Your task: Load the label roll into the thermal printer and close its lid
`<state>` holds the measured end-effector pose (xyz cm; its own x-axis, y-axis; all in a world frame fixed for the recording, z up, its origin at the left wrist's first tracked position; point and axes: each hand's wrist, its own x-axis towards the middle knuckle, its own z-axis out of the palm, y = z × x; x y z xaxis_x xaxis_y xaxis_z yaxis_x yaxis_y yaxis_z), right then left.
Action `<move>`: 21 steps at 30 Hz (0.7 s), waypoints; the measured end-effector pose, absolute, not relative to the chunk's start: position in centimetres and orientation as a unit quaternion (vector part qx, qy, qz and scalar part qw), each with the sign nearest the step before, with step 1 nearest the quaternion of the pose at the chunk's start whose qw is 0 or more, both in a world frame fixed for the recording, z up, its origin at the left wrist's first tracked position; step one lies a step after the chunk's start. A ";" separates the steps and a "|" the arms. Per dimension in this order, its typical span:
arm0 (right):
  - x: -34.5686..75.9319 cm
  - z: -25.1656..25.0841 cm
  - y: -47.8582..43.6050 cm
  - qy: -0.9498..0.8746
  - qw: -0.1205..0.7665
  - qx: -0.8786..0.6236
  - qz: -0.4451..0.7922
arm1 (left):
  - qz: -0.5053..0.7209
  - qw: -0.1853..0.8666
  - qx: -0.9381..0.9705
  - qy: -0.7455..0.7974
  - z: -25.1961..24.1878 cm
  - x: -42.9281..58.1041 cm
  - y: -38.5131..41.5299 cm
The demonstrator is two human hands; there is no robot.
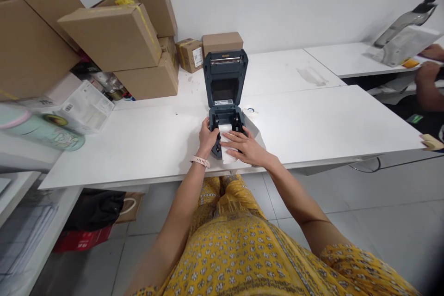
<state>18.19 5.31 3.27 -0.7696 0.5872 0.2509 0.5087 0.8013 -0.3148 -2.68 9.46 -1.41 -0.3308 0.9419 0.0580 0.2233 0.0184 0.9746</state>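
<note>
A dark label printer (225, 78) stands on the white table with its lid raised. A white roll of label paper (225, 128) sits inside, and its loose strip (229, 156) runs out over the front edge. My left hand (207, 138) grips the printer's left side, with the thumb over the inner edge beside the paper. Across the strip lies my right hand (244, 147), fingers stretched out and spread, covering part of the paper and the printer's right front.
Cardboard boxes (111, 37) are stacked at the back left. A mint bottle (45, 129) lies near a white box (79, 106). Behind the printer's right side is a small ring (250, 110). Another person's hand (432, 71) is at the far right, near a spray bottle (405, 21).
</note>
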 end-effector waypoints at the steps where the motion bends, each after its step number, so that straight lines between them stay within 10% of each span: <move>1: 18.2 3.4 5.2 -0.933 0.169 -0.295 0.117 | 0.522 0.343 0.467 0.625 -1.4 -2.7 9.5; 21: 19.3 3.6 5.4 -0.941 0.167 -0.260 0.141 | 0.443 0.279 0.498 0.691 1.4 -2.1 7.7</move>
